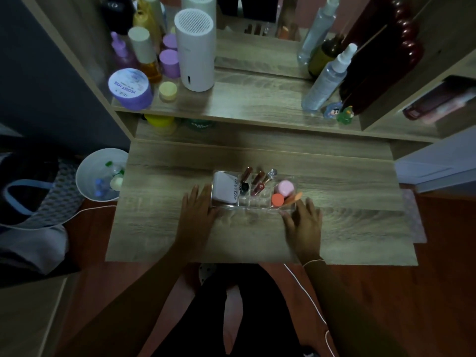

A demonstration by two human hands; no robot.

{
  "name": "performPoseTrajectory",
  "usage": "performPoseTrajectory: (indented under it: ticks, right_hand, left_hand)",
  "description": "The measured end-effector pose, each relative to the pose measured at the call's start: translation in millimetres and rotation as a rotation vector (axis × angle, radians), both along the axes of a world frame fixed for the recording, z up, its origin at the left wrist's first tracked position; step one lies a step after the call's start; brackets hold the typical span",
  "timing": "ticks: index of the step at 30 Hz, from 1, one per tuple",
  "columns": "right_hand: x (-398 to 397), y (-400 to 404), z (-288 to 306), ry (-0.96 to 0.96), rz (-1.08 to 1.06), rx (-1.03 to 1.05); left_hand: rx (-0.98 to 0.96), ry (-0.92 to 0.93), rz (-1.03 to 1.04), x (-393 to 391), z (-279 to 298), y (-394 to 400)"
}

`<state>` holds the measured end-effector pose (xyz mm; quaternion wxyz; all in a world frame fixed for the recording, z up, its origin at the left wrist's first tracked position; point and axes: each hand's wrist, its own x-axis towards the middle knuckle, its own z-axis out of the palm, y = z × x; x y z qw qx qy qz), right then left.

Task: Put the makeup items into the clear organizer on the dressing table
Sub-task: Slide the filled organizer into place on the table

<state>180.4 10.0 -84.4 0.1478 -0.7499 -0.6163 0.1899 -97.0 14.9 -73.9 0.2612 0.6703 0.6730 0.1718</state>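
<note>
The clear organizer (253, 205) sits mid-table on the wooden dressing table (347, 220). Its left bay holds a white compact (223, 186); the middle slots hold dark red lip tubes (258, 182) and a silver-capped tube (271, 173); the right bay holds a pink jar (284, 188), an orange round item (277, 199) and an orange stick (295, 197). My left hand (198, 212) lies flat with fingers spread at the organizer's left end, touching it. My right hand (304, 221) rests fingers apart at its right front corner. Neither hand holds anything.
An upper shelf (231, 104) carries a white cylinder (197, 51), purple jars and bottles at left, spray bottles (327, 78) and a dark red object at right. A white bin (100, 176) stands left of the table, beside a bag. A white cable (309, 300) hangs by my legs.
</note>
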Motion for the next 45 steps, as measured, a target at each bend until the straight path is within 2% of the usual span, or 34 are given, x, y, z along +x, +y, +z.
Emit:
performPoseTrajectory:
  ticks: [17,45]
  right_hand:
    - [69.3,29.5,-0.2,-0.069,0.070,0.046]
    - [240.5,72.9,8.1,-0.061,0.081,0.023]
  left_hand:
    - [-0.031,0.028,-0.015,54.0,0.5,26.1]
    - [0.019,-0.064,-0.062,226.4,8.9,85.2]
